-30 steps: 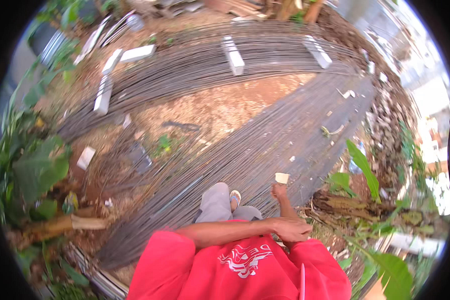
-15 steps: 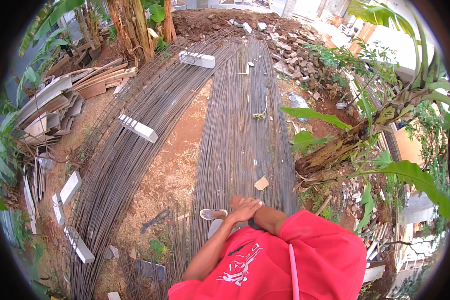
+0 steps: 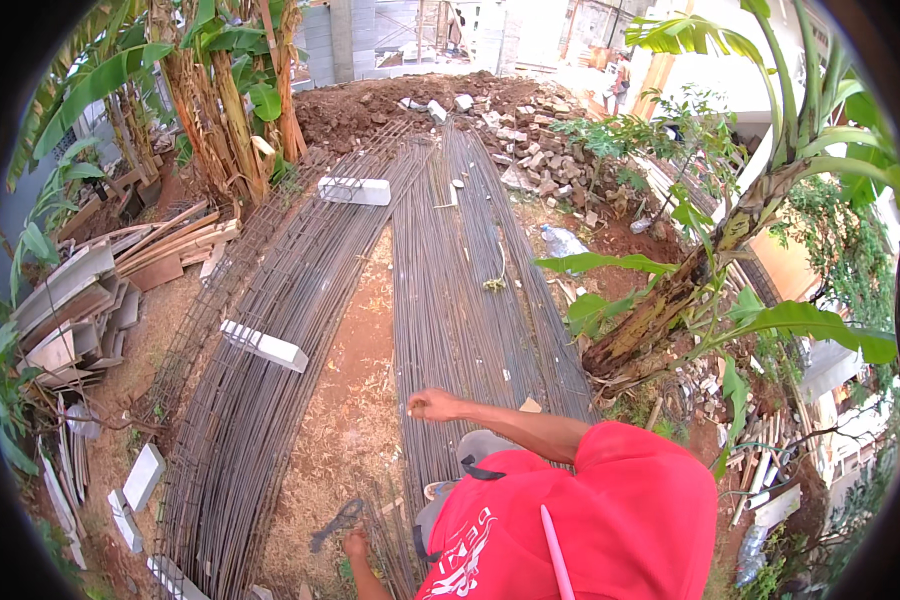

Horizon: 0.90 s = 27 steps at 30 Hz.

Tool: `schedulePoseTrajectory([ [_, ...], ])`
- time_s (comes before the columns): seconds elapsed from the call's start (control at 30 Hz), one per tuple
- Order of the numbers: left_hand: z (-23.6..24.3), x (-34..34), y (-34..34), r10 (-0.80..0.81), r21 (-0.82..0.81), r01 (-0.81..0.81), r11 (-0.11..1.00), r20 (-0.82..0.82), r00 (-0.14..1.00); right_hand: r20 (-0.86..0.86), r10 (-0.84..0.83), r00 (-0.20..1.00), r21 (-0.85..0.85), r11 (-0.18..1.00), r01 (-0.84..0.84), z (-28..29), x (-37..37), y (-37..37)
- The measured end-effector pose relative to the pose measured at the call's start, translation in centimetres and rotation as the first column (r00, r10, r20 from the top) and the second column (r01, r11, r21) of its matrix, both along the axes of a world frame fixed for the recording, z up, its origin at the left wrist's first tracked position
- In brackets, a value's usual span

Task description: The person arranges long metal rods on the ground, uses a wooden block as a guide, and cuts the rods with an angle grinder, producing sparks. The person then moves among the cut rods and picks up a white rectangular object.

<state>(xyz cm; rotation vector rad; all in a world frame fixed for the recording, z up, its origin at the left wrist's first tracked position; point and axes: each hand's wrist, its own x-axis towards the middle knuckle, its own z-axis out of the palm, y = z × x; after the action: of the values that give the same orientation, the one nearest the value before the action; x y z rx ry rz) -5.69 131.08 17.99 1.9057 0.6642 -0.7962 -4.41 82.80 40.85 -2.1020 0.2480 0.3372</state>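
My right hand [image 3: 432, 404] hangs over the right-hand bundle of long steel rebar rods [image 3: 440, 310], its fingers curled in and nothing showing in them. Low in the picture, my left hand [image 3: 355, 544] is beside a dark looped thing [image 3: 340, 520] on the ground, whose kind I cannot make out. The left fingers are too small and partly turned away to read. Under my body, part of a sandal [image 3: 438, 490] shows on my foot. A tan flat piece [image 3: 531, 405] lies on the rods, partly behind my right forearm.
A curved stack of rebar cages [image 3: 260, 400] runs along the left, with pale concrete blocks [image 3: 355, 191] across it. Boards [image 3: 180, 245] are piled at far left. A leaning banana trunk [image 3: 660, 310] borders the right, and broken bricks [image 3: 540, 150] lie behind.
My hands, clasped together before, have come apart: the right is out over the rods, the left down by the dark looped thing. The view has tilted up and shows more background.
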Motion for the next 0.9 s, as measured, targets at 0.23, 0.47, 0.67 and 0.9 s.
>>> schedulePoseTrajectory([
  [0.23,-3.6,-5.8,2.4,0.536,-0.117,-0.566,0.816,-0.215,0.816,0.684,0.108,0.722,0.629,0.414,-0.658,29.5,3.3,9.4],
  [0.47,-3.0,-7.7,-3.4,0.472,-0.200,-0.536,0.821,-0.293,0.832,0.948,0.193,0.255,0.318,-0.488,-0.813,39.2,0.4,15.8],
  [0.67,-2.6,-5.8,-6.4,0.393,-0.212,-0.461,0.862,-0.295,0.871,0.972,-0.029,0.233,0.204,-0.390,-0.898,37.6,0.7,16.0],
  [0.9,-2.8,-4.6,-7.1,0.357,-0.211,-0.426,0.880,-0.297,0.885,0.928,0.217,0.302,0.368,-0.410,-0.835,38.4,0.2,14.1],
])
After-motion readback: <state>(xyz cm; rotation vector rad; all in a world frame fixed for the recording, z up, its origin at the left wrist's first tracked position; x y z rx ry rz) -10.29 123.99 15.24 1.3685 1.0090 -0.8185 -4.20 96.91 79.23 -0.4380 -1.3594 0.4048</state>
